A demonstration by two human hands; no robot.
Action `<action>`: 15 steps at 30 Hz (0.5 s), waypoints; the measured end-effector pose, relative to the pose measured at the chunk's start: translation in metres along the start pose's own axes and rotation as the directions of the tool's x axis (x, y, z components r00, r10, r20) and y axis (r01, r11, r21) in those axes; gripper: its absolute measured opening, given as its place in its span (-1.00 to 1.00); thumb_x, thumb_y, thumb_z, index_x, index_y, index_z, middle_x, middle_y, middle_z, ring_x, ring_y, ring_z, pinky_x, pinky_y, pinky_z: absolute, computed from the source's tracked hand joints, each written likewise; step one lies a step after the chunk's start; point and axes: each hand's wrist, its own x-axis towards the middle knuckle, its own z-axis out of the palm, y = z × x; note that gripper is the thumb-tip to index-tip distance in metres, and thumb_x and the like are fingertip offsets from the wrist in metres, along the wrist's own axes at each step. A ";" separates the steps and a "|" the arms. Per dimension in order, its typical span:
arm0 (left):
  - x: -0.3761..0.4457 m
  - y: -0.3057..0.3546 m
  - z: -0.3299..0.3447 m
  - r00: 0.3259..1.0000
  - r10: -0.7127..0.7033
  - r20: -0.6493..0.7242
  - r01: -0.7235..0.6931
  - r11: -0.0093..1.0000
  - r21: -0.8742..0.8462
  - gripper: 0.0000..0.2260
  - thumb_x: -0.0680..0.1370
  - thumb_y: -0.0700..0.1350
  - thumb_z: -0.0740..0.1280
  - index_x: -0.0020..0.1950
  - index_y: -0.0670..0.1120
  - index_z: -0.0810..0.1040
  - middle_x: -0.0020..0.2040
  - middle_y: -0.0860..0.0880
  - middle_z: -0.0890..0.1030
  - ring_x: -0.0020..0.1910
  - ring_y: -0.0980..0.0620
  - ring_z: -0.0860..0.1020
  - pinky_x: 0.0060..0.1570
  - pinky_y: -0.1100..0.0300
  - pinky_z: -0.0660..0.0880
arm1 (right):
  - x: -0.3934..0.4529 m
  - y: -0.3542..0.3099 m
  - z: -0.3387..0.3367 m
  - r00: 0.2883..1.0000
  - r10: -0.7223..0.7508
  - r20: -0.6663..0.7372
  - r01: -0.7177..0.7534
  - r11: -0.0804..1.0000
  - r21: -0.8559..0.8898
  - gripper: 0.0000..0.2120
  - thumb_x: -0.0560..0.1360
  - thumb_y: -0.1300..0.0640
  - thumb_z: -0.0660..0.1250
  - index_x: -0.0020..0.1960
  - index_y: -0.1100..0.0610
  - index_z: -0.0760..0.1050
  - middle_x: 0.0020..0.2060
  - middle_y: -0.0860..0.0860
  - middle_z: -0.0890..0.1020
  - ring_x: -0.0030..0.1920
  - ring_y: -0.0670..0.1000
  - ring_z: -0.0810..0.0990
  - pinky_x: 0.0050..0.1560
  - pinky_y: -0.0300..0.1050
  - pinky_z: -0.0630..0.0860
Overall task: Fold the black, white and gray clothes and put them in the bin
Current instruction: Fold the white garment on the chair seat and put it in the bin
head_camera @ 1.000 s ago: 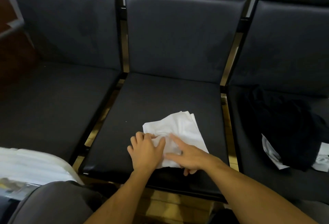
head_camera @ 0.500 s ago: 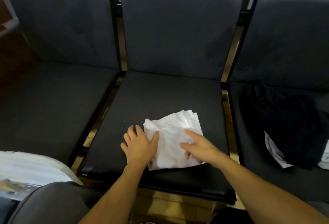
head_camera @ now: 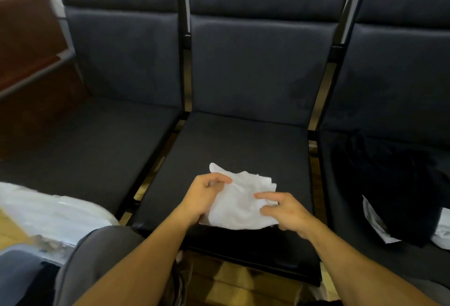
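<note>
Fingers [head_camera: 220, 180] of both hands pinching folded white garment [head_camera: 239, 204], middle seat [head_camera: 233, 145]

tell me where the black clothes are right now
In the head view the black clothes lie heaped on the right-hand seat, right of the white garment.

Middle seat [head_camera: 233, 145]: white garment [head_camera: 239, 206]. Right seat [head_camera: 341, 210]: black clothes [head_camera: 389, 184].

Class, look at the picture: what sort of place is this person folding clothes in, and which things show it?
Probably a waiting area or lobby, not a laundry room. A row of joined dark padded seats on a metal frame serves as the work surface, over a wooden floor. The white garment lies on the middle seat.
</note>
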 end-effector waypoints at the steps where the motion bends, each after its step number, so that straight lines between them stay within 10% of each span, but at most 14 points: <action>1: -0.008 0.008 -0.007 1.000 -0.019 0.013 0.020 0.999 -0.037 -0.83 0.62 -0.19 0.37 0.12 0.01 0.69 0.17 0.03 0.62 0.16 -0.04 0.63 0.18 -0.04 0.62 | -0.009 -0.003 -0.002 1.000 -0.030 -0.007 0.030 0.999 0.039 -0.72 0.59 0.10 0.38 0.27 -0.13 0.59 -0.17 -0.01 0.54 -0.34 -0.07 0.47 -0.47 -0.29 0.35; 7: -0.082 0.057 -0.046 0.986 0.061 0.153 -0.038 0.988 -0.149 -0.48 0.47 -0.27 0.52 0.35 0.12 0.56 0.28 -0.02 0.55 0.17 -0.04 0.63 0.08 0.02 0.65 | -0.093 -0.044 -0.014 0.978 -0.207 -0.018 0.204 0.939 0.278 -0.73 0.61 0.02 0.36 0.30 -0.17 0.58 0.04 0.05 0.67 -0.24 -0.06 0.60 -0.32 -0.17 0.47; 11: -0.138 0.088 -0.064 0.971 0.163 0.174 -0.101 0.943 -0.318 -0.49 0.49 -0.37 0.45 0.33 0.11 0.60 0.29 -0.03 0.53 0.18 -0.12 0.62 0.01 -0.03 0.66 | -0.127 -0.059 0.002 0.951 -0.246 0.185 0.094 0.804 0.587 -0.32 0.40 -0.01 0.56 0.43 -0.33 0.38 0.35 0.05 0.56 0.22 0.18 0.63 0.01 0.09 0.62; 15: -0.176 0.103 -0.075 0.957 0.247 0.151 -0.171 0.904 -0.393 -0.51 0.50 -0.36 0.43 0.29 0.14 0.64 0.31 -0.10 0.54 0.17 -0.19 0.64 0.04 -0.14 0.64 | -0.138 -0.081 0.062 0.939 -0.273 0.207 0.053 0.712 0.700 -0.32 0.37 -0.06 0.57 0.44 -0.13 0.44 0.29 0.12 0.62 0.21 0.22 0.66 0.06 0.15 0.63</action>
